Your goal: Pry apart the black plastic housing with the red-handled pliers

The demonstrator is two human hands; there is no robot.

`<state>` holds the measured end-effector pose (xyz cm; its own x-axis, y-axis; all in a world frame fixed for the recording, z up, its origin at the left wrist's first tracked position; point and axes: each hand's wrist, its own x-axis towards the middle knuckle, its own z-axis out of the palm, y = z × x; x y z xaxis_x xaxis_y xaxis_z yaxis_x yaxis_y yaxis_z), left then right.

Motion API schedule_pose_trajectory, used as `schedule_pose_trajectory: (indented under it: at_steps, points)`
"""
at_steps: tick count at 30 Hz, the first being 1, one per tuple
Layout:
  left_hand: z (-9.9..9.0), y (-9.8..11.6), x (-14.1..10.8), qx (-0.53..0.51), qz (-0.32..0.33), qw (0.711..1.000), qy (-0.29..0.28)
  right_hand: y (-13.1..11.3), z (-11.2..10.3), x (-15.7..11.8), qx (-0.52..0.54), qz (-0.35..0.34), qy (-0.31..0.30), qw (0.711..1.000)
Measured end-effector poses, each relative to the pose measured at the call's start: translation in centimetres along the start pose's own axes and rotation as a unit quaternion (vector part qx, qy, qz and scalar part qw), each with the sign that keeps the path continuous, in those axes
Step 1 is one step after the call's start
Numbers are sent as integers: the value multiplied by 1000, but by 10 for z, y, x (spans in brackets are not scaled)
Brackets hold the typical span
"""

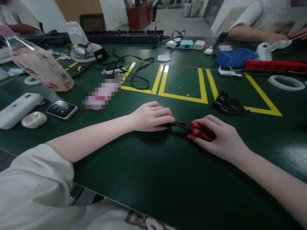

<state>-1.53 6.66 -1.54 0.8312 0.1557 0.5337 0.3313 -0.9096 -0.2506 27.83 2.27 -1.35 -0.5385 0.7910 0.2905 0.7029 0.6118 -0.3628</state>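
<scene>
In the head view, my right hand (222, 137) is wrapped round the red-and-black pliers (188, 126), their nose pointing at my left hand (153, 118), which pinches a small dark piece (168, 125) mostly hidden under my fingers. Whether the jaws bite on it, I cannot tell. I'd do best to hold the piece steady, fingertips clear of the nose, and squeeze evenly. Beyond my right hand a crumpled black bundle (229, 103) lies on the green table (153, 179).

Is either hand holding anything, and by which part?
Right hand: needle-nose pliers, by the red and black handles. Left hand: a small black piece at the pliers' tips; its gripped part is hidden.
</scene>
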Motion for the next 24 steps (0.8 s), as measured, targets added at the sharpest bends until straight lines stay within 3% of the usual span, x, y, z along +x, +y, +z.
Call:
schedule_pose_trajectory:
  at_steps: [9,15,21,24]
  points:
    - [0,1,1,12,0,1000,-3,-1,1,-1,-15,-4,-2,1000]
    - [1,0,0,13,-10,999,-39,-2,-1,-1,-18,-3,-3,1000]
    - [1,-1,1,5,5,1000,-10,2,1,-1,-17,-8,7,1000]
    - [1,-1,2,-13,-6,1000,-23,4,3,-2,-18,-21,15,1000]
